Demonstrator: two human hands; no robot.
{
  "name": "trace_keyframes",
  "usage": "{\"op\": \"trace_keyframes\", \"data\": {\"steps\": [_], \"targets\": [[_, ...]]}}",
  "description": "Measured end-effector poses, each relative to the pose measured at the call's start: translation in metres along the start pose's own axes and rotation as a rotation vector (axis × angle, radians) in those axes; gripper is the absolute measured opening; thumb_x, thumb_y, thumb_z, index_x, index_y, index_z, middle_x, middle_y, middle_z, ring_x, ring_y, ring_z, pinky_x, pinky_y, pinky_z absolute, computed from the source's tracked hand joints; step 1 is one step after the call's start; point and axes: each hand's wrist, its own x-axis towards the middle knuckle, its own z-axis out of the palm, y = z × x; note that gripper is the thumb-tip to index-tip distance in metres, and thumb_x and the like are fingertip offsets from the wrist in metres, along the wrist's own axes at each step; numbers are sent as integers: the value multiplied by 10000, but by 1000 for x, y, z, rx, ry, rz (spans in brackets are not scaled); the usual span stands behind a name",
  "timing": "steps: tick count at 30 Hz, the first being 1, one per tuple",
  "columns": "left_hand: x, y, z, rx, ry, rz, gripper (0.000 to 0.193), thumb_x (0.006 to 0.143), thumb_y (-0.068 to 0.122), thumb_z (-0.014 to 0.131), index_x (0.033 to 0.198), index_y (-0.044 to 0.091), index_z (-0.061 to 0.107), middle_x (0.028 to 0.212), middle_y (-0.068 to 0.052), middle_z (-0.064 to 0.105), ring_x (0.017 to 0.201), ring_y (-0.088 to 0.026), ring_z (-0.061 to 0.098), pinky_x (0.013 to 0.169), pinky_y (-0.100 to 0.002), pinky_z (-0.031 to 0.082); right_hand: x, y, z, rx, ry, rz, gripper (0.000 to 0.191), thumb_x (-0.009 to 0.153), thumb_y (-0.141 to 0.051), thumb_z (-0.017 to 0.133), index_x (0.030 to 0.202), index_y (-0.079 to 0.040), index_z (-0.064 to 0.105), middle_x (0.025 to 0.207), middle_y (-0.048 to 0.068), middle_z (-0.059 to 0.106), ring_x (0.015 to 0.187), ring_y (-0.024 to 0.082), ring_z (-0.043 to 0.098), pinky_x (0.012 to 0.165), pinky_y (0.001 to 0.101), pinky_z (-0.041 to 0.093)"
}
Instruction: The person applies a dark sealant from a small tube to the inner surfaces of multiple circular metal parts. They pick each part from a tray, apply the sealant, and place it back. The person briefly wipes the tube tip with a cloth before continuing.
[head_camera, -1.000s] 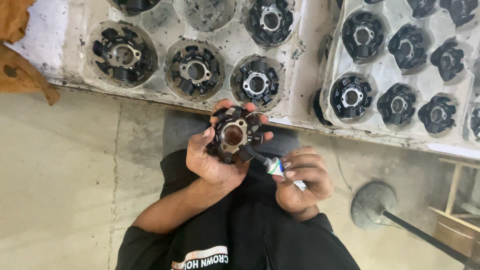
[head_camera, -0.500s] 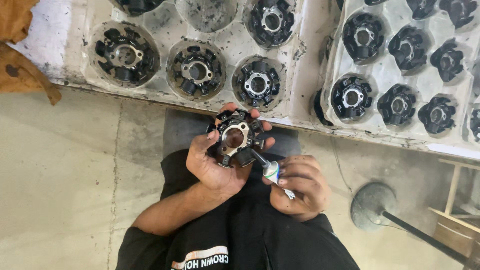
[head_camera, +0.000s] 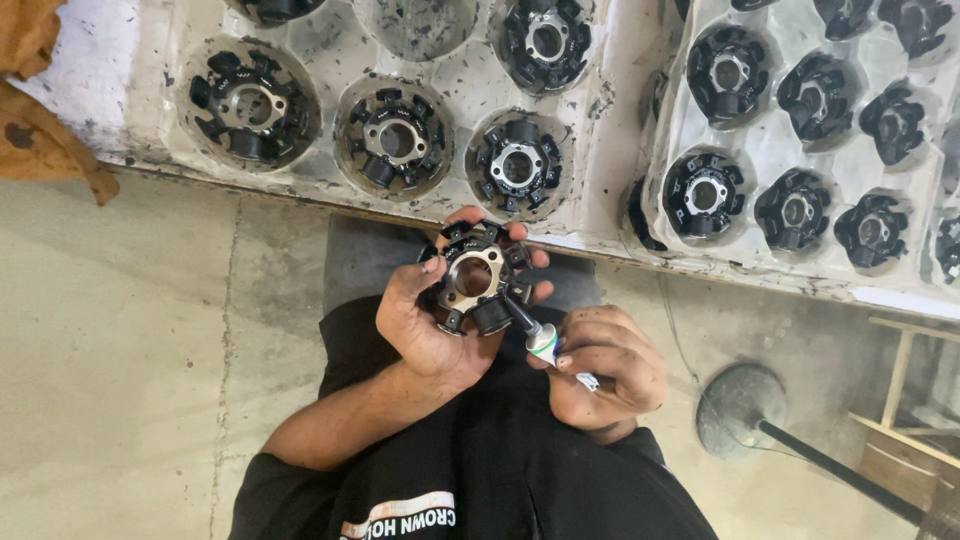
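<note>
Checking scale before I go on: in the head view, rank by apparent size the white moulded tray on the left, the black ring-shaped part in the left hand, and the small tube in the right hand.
1. White moulded tray, by far the largest, cut off by the frame.
2. Black ring-shaped part in the left hand; nearer the camera, so it looks bigger.
3. Small tube in the right hand, mostly hidden.

The person wears a black short-sleeved shirt (head_camera: 500, 480) with pale lettering and an orange stripe across the chest at 6 o'clock. Both forearms are bare below the sleeves; the left hand (head_camera: 430, 325) and right hand (head_camera: 605, 370) wear no gloves, and the fingertips look grimy.

White moulded trays (head_camera: 610, 150) along the top
</note>
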Motion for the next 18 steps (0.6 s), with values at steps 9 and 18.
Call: {"op": "trace_keyframes", "data": {"steps": [9,18], "targets": [[0,-1,-2,-15,4,-39,541,943,340,611,1395,56,525,1344,-260,569,1224,-437,596,1016,-577,551,2,-2,-3,47,-10,97,139,758,-43,723,853,-37,622,794,122,681,733,243,685,702,352,574],[4,0,1,15,96,-59,548,932,369,599,1372,44,563,1315,-260,597,1175,-436,620,968,-564,559,10,-16,-3,84,-9,355,225,688,86,789,798,-26,628,806,111,671,676,196,631,643,285,489]]}}
